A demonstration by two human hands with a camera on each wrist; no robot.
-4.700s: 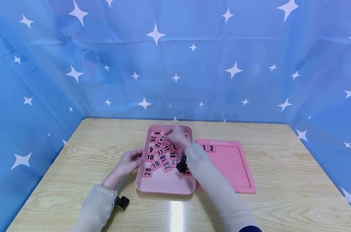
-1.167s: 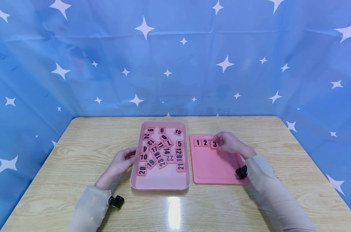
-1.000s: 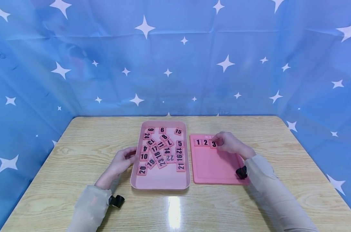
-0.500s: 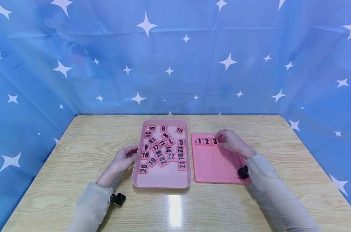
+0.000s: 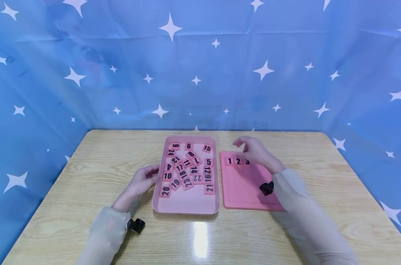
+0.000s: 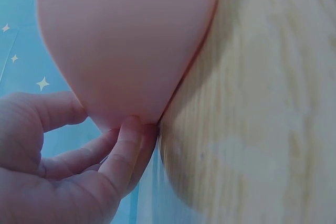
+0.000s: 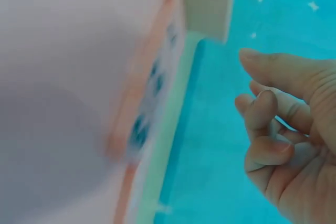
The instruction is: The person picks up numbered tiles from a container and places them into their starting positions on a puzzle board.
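My left hand (image 5: 141, 182) holds the left side of a pink tray (image 5: 187, 206). In the left wrist view, its curved fingers (image 6: 123, 150) and thumb meet the tray's rim and outer wall. Loose number tiles lie in the tray, among them 20 (image 5: 165, 191), 4 (image 5: 168, 167) and 5 (image 5: 208, 162). To the right is a pink framed board (image 5: 245, 191) with tiles 1 (image 5: 229, 161), 2 (image 5: 238, 161) and 3 (image 5: 247, 161) in a row at its top left. Over the board's top edge hovers my right hand (image 5: 254, 151), empty, fingers loosely bent.
Tray and board stand side by side on a wooden table (image 5: 104, 158), a narrow gap between them. A blue curtain with white stars (image 5: 197, 73) hangs behind the table and along its sides. Each wrist carries a small black camera (image 5: 137, 225).
My right hand went from the tray to the board with tile 3, lined it up beside 2, let go, and has lifted away up and left. The left hand stays at the tray.
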